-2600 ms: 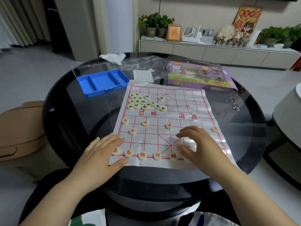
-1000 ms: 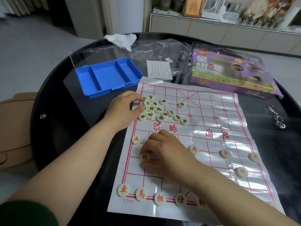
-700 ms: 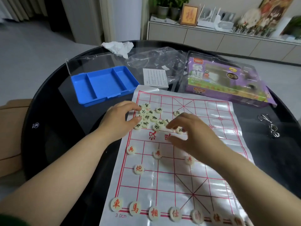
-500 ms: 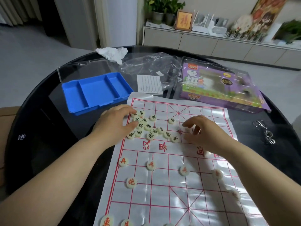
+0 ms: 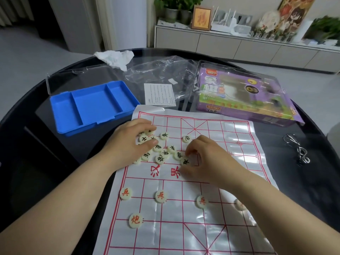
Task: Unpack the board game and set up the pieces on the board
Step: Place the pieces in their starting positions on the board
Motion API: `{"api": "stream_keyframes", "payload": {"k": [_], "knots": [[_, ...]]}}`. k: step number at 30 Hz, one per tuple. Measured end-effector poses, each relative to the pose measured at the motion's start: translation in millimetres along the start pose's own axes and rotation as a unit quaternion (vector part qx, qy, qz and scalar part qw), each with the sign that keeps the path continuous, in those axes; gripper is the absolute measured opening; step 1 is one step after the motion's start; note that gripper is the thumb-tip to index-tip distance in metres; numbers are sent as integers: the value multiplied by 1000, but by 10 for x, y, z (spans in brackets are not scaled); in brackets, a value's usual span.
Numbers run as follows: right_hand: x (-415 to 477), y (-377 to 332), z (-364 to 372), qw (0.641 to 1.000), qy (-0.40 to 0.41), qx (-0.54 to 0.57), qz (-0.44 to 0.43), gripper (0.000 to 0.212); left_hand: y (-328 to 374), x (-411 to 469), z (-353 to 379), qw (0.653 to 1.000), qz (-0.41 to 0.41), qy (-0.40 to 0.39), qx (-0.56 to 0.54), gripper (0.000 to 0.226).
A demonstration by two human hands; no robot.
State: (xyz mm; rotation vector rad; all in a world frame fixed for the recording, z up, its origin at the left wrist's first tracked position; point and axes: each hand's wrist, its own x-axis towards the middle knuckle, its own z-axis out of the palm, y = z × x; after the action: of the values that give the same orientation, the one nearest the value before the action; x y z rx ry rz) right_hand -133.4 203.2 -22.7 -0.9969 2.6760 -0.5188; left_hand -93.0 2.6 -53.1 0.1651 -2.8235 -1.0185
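Black-lettered pieces (image 5: 164, 154) heaped near board's (image 5: 230, 137) far-left corner, several hidden under curled left hand (image 5: 127, 143), right hand (image 5: 207, 160) bent onto heap, neither grip can be told

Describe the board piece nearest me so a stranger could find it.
A white, red-lined board lies on the dark round table. Near its left edge, nearer you than the row of red-lettered discs, sits one cream disc. It is the only disc visible on its line, marked differently.

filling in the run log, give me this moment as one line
stage: sorting black pieces | left hand: cupped round them | right hand: fingertips at pile edge, grip unclear | red pieces: on board
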Motion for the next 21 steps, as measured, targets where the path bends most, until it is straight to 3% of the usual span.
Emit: {"api": "stream_keyframes", "payload": {"k": [8,11,21], "knots": [[8,95,-93,1000,-1,8,-5,22,11,6,18,999,-11,-8,51,45],[-102,303,-306,998,37,43,19,14,24,5,12,998,-15,-13,67,48],[-466,983,-512,989,70,9,132,30,85,-3,23,997,-28,-13,70,49]]}}
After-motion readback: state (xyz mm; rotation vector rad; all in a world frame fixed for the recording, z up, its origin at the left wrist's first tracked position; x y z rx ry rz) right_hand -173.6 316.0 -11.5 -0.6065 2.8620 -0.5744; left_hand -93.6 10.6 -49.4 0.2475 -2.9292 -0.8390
